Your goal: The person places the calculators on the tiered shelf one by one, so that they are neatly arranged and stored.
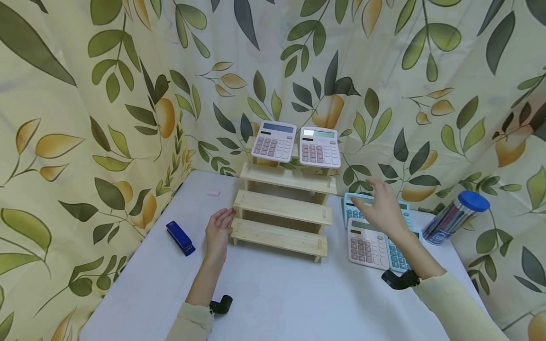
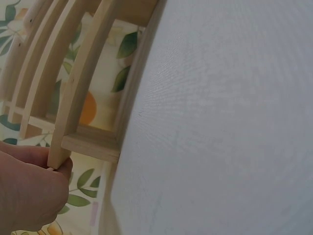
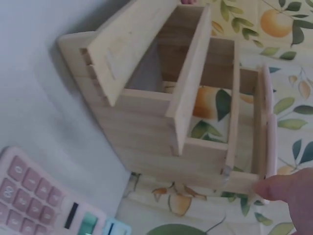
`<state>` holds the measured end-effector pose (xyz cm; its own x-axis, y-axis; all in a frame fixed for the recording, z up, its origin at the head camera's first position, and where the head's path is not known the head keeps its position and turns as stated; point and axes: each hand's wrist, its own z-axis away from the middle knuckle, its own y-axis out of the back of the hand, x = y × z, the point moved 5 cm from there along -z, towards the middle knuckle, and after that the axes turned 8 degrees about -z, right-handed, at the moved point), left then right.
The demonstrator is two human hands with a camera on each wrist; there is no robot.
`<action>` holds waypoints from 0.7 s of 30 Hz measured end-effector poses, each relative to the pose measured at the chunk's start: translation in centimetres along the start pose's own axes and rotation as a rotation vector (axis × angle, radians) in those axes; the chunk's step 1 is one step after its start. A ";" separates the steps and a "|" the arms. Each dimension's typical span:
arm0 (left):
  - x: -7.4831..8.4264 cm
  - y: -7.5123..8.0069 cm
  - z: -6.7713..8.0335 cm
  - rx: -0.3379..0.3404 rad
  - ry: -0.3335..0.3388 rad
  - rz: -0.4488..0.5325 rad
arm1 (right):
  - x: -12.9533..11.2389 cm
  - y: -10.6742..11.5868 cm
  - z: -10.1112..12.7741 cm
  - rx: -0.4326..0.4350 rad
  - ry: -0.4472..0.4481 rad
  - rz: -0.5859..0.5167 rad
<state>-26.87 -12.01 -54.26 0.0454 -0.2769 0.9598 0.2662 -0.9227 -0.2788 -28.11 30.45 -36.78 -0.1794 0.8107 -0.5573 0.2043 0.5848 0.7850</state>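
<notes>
A wooden tiered stand (image 1: pixel 283 207) with several steps rises from the white table. My left hand (image 1: pixel 219 234) is at its left side, and in the left wrist view its thumb and fingers pinch the end of a step board (image 2: pixel 73 93). Two pale pink calculators, one on the left (image 1: pixel 273 141) and one on the right (image 1: pixel 320 147), lean side by side on the top step. My right hand (image 1: pixel 381 208) is raised with thumb and fingers spread, holding nothing. It overlaps a pink calculator (image 1: pixel 368 244) and blue calculators (image 1: pixel 351 212) at the right in the head view.
A dark blue stapler (image 1: pixel 180 237) and a small pink eraser-like block (image 1: pixel 213 192) lie left of the stand. At the right edge of the table stands a clear tub of pens (image 1: pixel 456 215) with a blue lid. Leaf-patterned curtain (image 1: pixel 273 61) surrounds the table.
</notes>
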 end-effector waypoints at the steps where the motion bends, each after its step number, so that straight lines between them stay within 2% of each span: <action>1: 0.0 0.0 0.0 0.003 0.001 0.000 | 0.3 -0.1 0.3 -0.004 -0.005 0.005; 6: 0.0 0.0 0.0 0.006 0.003 0.001 | 2.1 -0.8 1.6 -0.034 -0.031 0.026; 13: -0.2 0.0 0.0 0.008 0.004 0.006 | 5.1 -2.2 2.9 -0.107 -0.127 0.031; 21: -0.1 -0.1 -0.1 -0.006 0.007 0.007 | 7.9 -3.5 4.3 -0.139 -0.194 0.053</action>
<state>-27.00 -11.94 -54.32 0.0409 -0.2854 0.9575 0.2598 -0.9223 -0.2860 -26.14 34.91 -45.08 0.0193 0.8380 -0.5453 0.0720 0.5428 0.8368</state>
